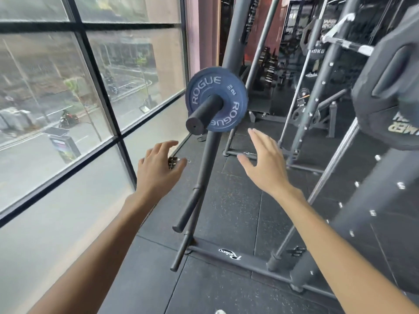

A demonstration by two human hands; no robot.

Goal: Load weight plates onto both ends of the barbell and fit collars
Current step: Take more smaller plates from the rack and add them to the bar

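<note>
The blue ROGUE plate sits up at chest height on a black sleeve whose end cap faces the camera, though whatever the sleeve joins onto is hidden behind the plate. Both hands are empty with fingers spread, the left hand below-left of the sleeve end and the right hand below-right of the plate, neither touching it. A big black plate on the right is cut off by the frame edge and blurry, and the rack uprights behind are smeared too.
</note>
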